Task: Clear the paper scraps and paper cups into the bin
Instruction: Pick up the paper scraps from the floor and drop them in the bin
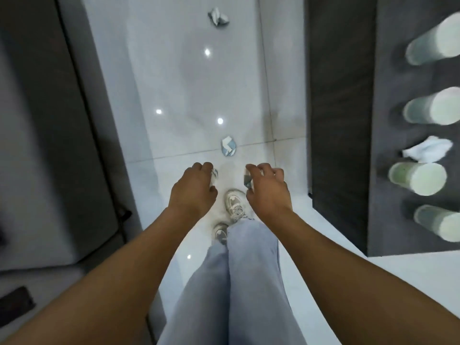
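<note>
the left hand (pixel 193 189) curls its fingers around a small crumpled white-and-grey paper scrap (pixel 214 174), and the right hand (pixel 267 189) pinches another crumpled grey-white paper scrap (pixel 247 180), both held above the glossy white tiled floor (pixel 189 90). two more crumpled scraps lie on the floor ahead, one near (pixel 228 146), one far (pixel 218 17). four pale green paper cups (pixel 418 178) and a white paper wad (pixel 427 148) sit on the dark desk (pixel 388 120) at right.

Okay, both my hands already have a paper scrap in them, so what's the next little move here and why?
Probably carry these on to the bin, which isn't in view, rather than grab more. The left hand and right hand each hold a scrap already, while the scrap on the floor just ahead and the far one would need free fingers.
</note>
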